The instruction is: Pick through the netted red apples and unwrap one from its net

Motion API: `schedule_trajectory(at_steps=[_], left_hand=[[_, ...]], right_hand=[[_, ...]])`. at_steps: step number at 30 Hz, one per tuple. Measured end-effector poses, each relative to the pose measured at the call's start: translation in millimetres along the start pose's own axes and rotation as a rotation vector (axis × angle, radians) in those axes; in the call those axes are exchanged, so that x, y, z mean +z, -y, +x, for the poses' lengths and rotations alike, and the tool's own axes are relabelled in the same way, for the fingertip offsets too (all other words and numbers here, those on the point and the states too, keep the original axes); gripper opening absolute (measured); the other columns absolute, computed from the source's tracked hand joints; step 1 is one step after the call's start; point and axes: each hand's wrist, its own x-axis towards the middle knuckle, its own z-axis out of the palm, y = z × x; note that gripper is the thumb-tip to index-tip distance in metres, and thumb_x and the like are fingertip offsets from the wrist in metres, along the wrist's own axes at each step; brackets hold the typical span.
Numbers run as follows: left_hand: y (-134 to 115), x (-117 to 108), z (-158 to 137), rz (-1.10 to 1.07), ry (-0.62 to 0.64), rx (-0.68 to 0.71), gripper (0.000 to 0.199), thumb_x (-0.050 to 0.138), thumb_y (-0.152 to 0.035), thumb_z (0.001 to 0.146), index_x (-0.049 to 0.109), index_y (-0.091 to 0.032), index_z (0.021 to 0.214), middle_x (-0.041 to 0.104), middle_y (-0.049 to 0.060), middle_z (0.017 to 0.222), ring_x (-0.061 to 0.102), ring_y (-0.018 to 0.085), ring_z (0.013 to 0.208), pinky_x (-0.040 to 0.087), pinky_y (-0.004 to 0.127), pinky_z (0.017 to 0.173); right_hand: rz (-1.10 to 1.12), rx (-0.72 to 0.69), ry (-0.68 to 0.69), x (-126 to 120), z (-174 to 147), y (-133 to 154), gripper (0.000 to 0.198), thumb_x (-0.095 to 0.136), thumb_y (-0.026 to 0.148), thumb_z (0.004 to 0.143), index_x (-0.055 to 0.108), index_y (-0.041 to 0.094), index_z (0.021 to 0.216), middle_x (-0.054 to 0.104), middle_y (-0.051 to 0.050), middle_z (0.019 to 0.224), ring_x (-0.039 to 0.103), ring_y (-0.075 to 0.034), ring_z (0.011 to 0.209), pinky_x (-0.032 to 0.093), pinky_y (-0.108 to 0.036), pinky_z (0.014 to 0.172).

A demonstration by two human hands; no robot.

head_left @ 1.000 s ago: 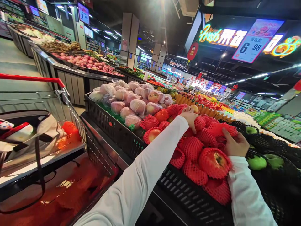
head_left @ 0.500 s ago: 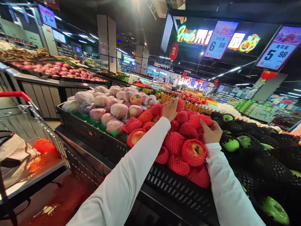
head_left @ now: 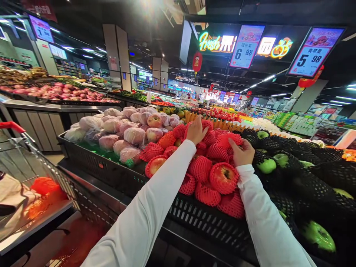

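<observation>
My left hand reaches over the pile of apples in red foam nets, its thumb and index finger apart. It lies against a netted apple at the back; the undersides of its fingers are hidden. My right hand pinches a red foam net between thumb and fingers; whether an apple is inside cannot be seen. Below it, a red-yellow apple sits in its net with the stem end showing. The pile fills part of a black slotted crate.
Pale pink wrapped fruit lies left of the red nets. Green apples in black nets are on the right. A shopping cart with a red netted item and a beige bag stands at left. Price screens hang above.
The view has shifted slightly right, so everything appears further left. My left thumb has spread from the index finger. My right hand keeps its pinch on the red net.
</observation>
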Motion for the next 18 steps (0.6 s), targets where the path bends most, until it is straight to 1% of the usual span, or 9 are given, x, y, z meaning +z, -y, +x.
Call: schedule_trajectory(at_steps=[3, 7, 8, 9, 11, 12, 14, 16, 18], left_hand=[[3, 4, -1, 0.018, 0.030, -0.031, 0.052, 0.047, -0.046, 0.100, 0.046, -0.014, 0.142, 0.048, 0.018, 0.145, 0.044, 0.030, 0.137, 0.033, 0.045, 0.117], [2, -2, -3, 0.055, 0.053, -0.116, 0.059, 0.047, -0.056, 0.098, 0.042, -0.027, 0.150, 0.022, 0.012, 0.164, 0.017, 0.037, 0.153, 0.020, 0.058, 0.122], [0, -7, -2, 0.068, 0.034, -0.121, 0.058, 0.048, -0.054, 0.098, 0.042, -0.028, 0.150, 0.022, 0.012, 0.164, 0.017, 0.037, 0.153, 0.021, 0.058, 0.121], [-2, -14, -2, 0.089, 0.011, -0.118, 0.056, 0.049, -0.051, 0.098, 0.045, -0.026, 0.148, 0.028, 0.013, 0.162, 0.022, 0.036, 0.151, 0.024, 0.057, 0.120], [-6, -33, -2, 0.127, 0.025, -0.104, 0.045, 0.050, -0.043, 0.098, 0.058, -0.019, 0.135, 0.048, 0.016, 0.147, 0.042, 0.034, 0.140, 0.036, 0.051, 0.114], [-8, -43, -2, 0.139, 0.081, -0.098, 0.038, 0.050, -0.040, 0.098, 0.064, -0.017, 0.125, 0.059, 0.016, 0.135, 0.052, 0.032, 0.129, 0.043, 0.046, 0.109], [-12, -61, -5, 0.157, 0.286, -0.086, 0.030, 0.052, -0.036, 0.095, 0.072, -0.015, 0.104, 0.070, 0.012, 0.109, 0.064, 0.028, 0.107, 0.050, 0.039, 0.096], [-14, -73, -10, 0.187, 0.542, -0.093, 0.022, 0.061, -0.035, 0.087, 0.074, -0.017, 0.088, 0.072, 0.009, 0.091, 0.068, 0.026, 0.095, 0.053, 0.034, 0.086], [-17, -78, -16, 0.197, 0.723, -0.134, 0.013, 0.074, -0.032, 0.074, 0.073, -0.019, 0.076, 0.071, 0.005, 0.077, 0.069, 0.025, 0.087, 0.054, 0.031, 0.078]], right_hand=[[-0.004, 0.002, 0.002, 0, 0, 0, 0.041, 0.083, 0.042, 0.046, 0.066, 0.016, 0.073, 0.070, -0.002, 0.069, 0.061, -0.015, 0.058, 0.052, -0.028, 0.052], [-0.021, 0.004, 0.010, -1, 1, -2, 0.042, 0.083, 0.043, 0.048, 0.067, 0.016, 0.076, 0.070, -0.002, 0.070, 0.061, -0.015, 0.059, 0.053, -0.028, 0.054], [-0.026, -0.001, 0.009, -1, 1, -3, 0.041, 0.083, 0.044, 0.048, 0.067, 0.017, 0.075, 0.070, -0.001, 0.071, 0.061, -0.015, 0.058, 0.053, -0.029, 0.054], [-0.028, -0.007, 0.008, -1, 2, -4, 0.041, 0.083, 0.044, 0.048, 0.066, 0.017, 0.074, 0.071, -0.001, 0.070, 0.060, -0.015, 0.058, 0.053, -0.029, 0.054], [-0.030, -0.016, 0.008, -1, 2, -4, 0.040, 0.083, 0.045, 0.048, 0.065, 0.018, 0.073, 0.070, 0.000, 0.069, 0.059, -0.014, 0.057, 0.053, -0.028, 0.053], [-0.030, -0.019, 0.005, -1, 2, -4, 0.040, 0.083, 0.045, 0.048, 0.064, 0.018, 0.072, 0.069, 0.000, 0.068, 0.059, -0.014, 0.055, 0.052, -0.028, 0.052], [-0.037, -0.025, -0.003, -1, 2, -4, 0.039, 0.082, 0.044, 0.049, 0.064, 0.018, 0.071, 0.068, 0.000, 0.065, 0.057, -0.013, 0.053, 0.050, -0.026, 0.048], [-0.041, -0.031, -0.014, -1, 2, -4, 0.037, 0.081, 0.043, 0.049, 0.064, 0.018, 0.071, 0.068, 0.000, 0.065, 0.058, -0.014, 0.053, 0.050, -0.026, 0.048], [-0.033, -0.024, -0.015, -1, 2, -4, 0.037, 0.081, 0.042, 0.049, 0.065, 0.018, 0.071, 0.069, 0.000, 0.066, 0.059, -0.014, 0.055, 0.052, -0.027, 0.051]])
